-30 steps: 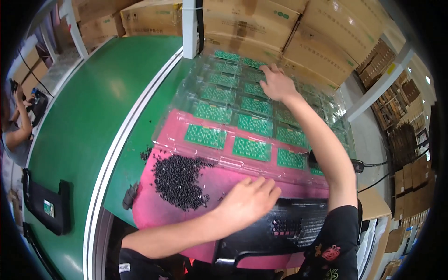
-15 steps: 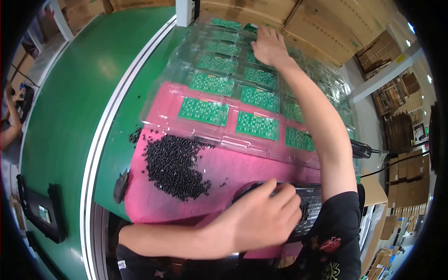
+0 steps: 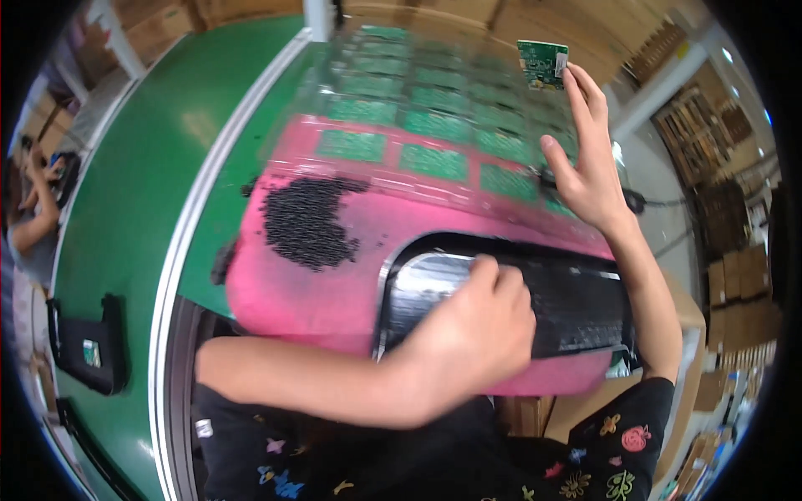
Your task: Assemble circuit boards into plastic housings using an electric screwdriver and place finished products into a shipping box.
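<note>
My right hand (image 3: 586, 159) is raised over the far right of the work surface and pinches a small green circuit board (image 3: 542, 63) by its edge between fingertips. My left hand (image 3: 474, 330) rests curled on a black device with a keypad-like face (image 3: 576, 305), gripping its near left part. That device lies on a pink foam mat (image 3: 317, 292). Beyond it, clear plastic trays (image 3: 434, 108) hold rows of green circuit boards. A heap of small black parts (image 3: 307, 220) sits on the mat's left side.
A green conveyor belt (image 3: 125, 192) with a white rail runs along the left. A black device (image 3: 88, 342) lies on it near me. Another person (image 3: 33, 209) sits at far left. Cardboard boxes (image 3: 735, 292) line the back and right.
My right hand has lifted a green circuit board out of the far tray and raised it. My left hand slid right, onto the black device.
</note>
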{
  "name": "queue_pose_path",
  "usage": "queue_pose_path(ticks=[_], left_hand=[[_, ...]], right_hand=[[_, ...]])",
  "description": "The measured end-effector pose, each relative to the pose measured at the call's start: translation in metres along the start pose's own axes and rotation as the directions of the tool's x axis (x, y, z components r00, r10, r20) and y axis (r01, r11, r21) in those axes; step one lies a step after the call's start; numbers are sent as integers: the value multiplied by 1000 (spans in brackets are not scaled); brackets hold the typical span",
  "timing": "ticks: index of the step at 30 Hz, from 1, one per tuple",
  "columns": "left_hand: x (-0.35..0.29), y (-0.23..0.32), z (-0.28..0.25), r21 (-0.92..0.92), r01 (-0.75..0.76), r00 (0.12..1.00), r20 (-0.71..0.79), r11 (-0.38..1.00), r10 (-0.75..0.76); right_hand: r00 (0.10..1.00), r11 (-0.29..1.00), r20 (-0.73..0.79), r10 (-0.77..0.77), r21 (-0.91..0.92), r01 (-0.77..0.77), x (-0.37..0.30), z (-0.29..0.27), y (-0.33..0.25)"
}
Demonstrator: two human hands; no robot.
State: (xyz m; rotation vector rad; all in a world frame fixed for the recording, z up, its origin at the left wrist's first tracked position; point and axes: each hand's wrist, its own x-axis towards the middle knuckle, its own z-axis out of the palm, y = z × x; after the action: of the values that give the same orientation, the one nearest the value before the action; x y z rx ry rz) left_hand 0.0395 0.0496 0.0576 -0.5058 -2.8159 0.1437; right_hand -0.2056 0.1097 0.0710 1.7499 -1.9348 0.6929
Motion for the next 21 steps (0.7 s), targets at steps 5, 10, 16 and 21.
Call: queue_pose_path(ticks=[5,10,16,21], left_hand=[[4,75,-74,3,-254,962,109,967,252],[37,82,-63,34,-289,954,95,957,284],[48,101,-64,150,-260,955,187,954,230],[55,97,-60,169,-130,973,213,977,93]], right_hand=[[998,999,-57,23,28,-21,-60,-39,-14],[984,991,-135,117,74,-108,-101,-44,4],[935,965,-309,173,243,-98,-114,-28,-5],[952,975,-293,92,221,-26,-125,-38,-12]])
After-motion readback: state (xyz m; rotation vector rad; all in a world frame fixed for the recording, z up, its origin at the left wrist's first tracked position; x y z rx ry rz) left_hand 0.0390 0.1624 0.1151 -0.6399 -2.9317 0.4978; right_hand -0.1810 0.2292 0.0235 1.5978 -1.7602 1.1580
